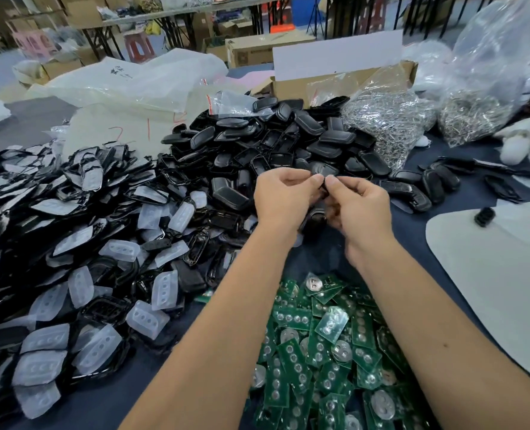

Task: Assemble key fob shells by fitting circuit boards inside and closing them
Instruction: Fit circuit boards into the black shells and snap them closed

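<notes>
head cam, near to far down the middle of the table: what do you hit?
Green circuit boards → the left hand and right hand gripping a black key fob shell → pile of black shells → cardboard box.

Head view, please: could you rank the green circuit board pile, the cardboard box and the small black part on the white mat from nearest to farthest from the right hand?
From the right hand:
1. Green circuit board pile, just below it, toward the person.
2. Small black part on the white mat, off to the right.
3. Cardboard box, beyond the shell heap at the far table edge.
</notes>
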